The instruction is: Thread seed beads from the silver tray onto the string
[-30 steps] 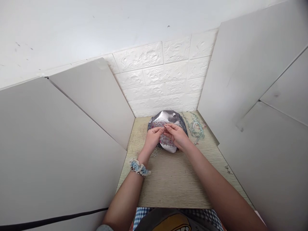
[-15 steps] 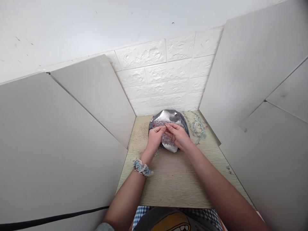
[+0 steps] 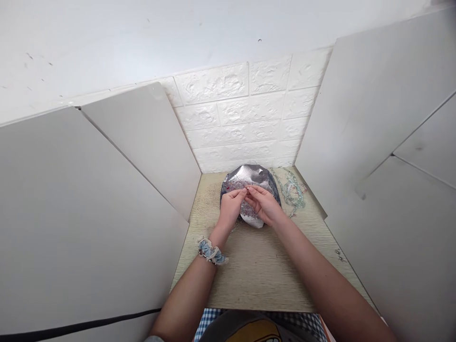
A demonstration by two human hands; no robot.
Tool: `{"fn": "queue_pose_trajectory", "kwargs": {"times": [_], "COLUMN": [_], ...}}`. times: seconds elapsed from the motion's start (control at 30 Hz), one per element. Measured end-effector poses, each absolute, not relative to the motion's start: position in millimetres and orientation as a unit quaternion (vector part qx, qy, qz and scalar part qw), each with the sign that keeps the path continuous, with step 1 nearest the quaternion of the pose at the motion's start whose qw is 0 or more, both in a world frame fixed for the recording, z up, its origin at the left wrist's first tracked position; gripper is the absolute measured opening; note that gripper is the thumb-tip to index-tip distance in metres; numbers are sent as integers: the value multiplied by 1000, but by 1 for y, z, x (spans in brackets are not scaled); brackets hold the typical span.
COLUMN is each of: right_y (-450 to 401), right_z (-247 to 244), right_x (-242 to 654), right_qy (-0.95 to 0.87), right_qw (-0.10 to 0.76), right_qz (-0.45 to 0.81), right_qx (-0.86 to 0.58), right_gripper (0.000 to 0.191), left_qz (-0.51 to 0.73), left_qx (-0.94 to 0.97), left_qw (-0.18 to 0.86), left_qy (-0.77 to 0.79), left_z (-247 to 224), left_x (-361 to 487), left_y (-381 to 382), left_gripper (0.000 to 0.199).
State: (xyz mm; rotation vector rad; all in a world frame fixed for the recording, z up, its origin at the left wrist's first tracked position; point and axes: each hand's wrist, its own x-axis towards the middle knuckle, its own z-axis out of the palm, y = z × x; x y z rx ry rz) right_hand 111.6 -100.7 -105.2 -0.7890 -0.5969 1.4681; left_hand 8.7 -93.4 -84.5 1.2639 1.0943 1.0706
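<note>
- Currently, bare left hand (image 3: 231, 206) and bare right hand (image 3: 265, 205) meet, fingertips pinched; anything between too small to tell.
- Shiny silver foil bag (image 3: 247, 172) with small pinkish beads (image 3: 235, 182) under hands, on pale wood-grain tabletop (image 3: 256, 275).
- Pale-green beaded strands (image 3: 295, 192) beside bag.

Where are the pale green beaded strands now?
In the head view, the pale green beaded strands lie on the light wooden tabletop, between the shiny silver sheeting and the right grey panel.

Bead strands (image 3: 291, 184) right of bag (image 3: 248, 174)
</note>
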Motion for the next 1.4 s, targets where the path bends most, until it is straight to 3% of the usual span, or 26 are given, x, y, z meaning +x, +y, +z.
{"fn": "queue_pose_trajectory", "kwargs": {"times": [0.5, 0.67, 0.77, 0.87, 1.03, 1.4], "right_y": [-102, -108, -114, -118, -114, -106], "right_z": [-104, -94, -84, -79, -82, -93], "right_x": [111, 118, 127, 134, 136, 136], "right_qy": [-335, -463, -581, -635, -629, -437], "right_qw": [617, 565, 504, 443, 447, 550], "right_qz": [606, 496, 367, 329, 356, 582], "right_qx": [-374, -469, -524, -541, -527, -410], "right_gripper": [18, 18, 18, 17, 17, 18], "left_qz": [442, 423, 397, 373, 361, 374], "left_qx": [545, 571, 591, 614, 622, 600], "left_qw": [554, 540, 531, 521, 527, 558], "left_qy": [447, 451, 459, 461, 453, 435], "left_z": [-81, -84, -84, -82, -79, -77], "left_x": [5, 2, 0, -1, -1, -1], "left_y": [-94, -91, -89, -89, -89, -90], "left_gripper": [33, 32, 29, 27, 30, 31]}}
